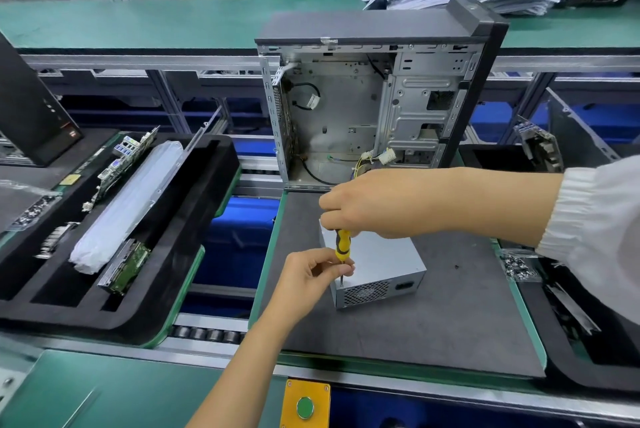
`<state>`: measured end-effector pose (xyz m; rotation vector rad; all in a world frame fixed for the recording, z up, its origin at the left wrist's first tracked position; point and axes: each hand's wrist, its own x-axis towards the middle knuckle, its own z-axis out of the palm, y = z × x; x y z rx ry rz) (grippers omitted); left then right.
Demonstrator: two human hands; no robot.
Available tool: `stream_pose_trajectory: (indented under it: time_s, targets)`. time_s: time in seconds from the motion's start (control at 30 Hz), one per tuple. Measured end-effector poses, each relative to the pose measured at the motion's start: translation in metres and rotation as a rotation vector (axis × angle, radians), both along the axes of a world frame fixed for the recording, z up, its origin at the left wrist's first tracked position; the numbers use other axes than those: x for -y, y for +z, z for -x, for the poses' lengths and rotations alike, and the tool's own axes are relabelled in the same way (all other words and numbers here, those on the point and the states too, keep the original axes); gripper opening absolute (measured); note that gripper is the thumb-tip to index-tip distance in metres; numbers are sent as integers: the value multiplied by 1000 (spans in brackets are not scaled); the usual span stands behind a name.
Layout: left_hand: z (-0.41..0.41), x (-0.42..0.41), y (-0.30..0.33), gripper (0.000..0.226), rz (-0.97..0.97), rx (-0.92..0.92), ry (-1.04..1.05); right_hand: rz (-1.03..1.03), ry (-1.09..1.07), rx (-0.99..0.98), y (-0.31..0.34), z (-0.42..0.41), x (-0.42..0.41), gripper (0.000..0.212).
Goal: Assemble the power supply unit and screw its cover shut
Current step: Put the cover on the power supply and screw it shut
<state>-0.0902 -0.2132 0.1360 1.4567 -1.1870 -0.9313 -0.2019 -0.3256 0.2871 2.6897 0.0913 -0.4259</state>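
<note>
1. Power supply unit (381,263) on grey mat (450,306) of counter, just in front of open computer case (363,109).
2. Right hand (374,202) gripping top of yellow screwdriver (342,247), upright at unit's near-left corner.
3. Left hand (311,272) pinching screwdriver's lower handle and shaft.
4. Foam tray (207,185) with parts to the left.

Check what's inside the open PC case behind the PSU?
Inside the open computer case: bare metal panel, a black cable loop, a drive cage and loose wires with white connectors. No motherboard is fitted. The right hand covers the bottom front corner.
</note>
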Motion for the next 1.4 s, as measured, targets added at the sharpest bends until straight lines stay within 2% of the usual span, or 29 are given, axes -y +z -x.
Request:
stream_pose_trajectory:
  time_s: [0.07, 0.1, 0.27, 0.33, 0.43, 0.5, 0.6, 0.67, 0.77, 0.87, 1.0, 1.07, 1.17, 1.2, 1.27, 1.33, 1.4]
  targets:
    - [1, 1, -4, 19, 2, -1, 31, 0, -20, 7, 0, 3, 1, 8]
    - [2, 2, -5, 15, 5, 0, 44, -2, -41, 37, -1, 4, 1, 10]
    - [1, 5, -5, 18, 28, 27, 57, 139, -83, 174, -4, 6, -1, 55]
    - [0, 4, -4, 22, 28, 30, 30, 137, -82, 198, -2, 5, -6, 59]
    - [-3, 1, -3, 24, 32, 11, 11, 151, -45, 180, -6, 0, -8, 51]
    - [-5, 0, 0, 21, 27, 12, 7, 74, -22, 86, -3, -2, -8, 19]
    - [-7, 0, 0, 19, 20, 22, -4, 7, 67, -16, 6, -2, -5, 32]
    - [-5, -1, -1, 22, 24, 14, -2, 0, 69, -37, 7, -1, -6, 11]
    - [-1, -2, -4, 21, 35, 16, 35, -6, 79, 52, 2, 1, -8, 23]
    - [-3, -2, -5, 19, 31, 9, 41, 22, 47, 134, -5, -4, -11, 25]
    - [-2, 0, -4, 15, 7, 16, 16, 99, -3, 186, -4, -4, -12, 55]
    - [-2, 2, -3, 6, -9, 27, -6, 124, -57, 190, 0, -3, -14, 61]
    - [-3, 3, -1, 9, -26, 25, -27, 199, -70, 179, -4, -5, -12, 58]
    - [-4, 3, 1, 11, -31, 20, -34, 167, -55, 169, -4, -5, -12, 51]
    - [-6, 4, 2, 14, -47, 6, -39, 75, 3, 59, -2, -5, -10, 22]
    - [-8, 4, 2, 13, -46, 15, -45, 19, 55, -68, 2, -6, -9, 35]
    - [-7, 4, 2, 13, -40, 27, -58, 28, 50, -124, 4, -6, -10, 28]
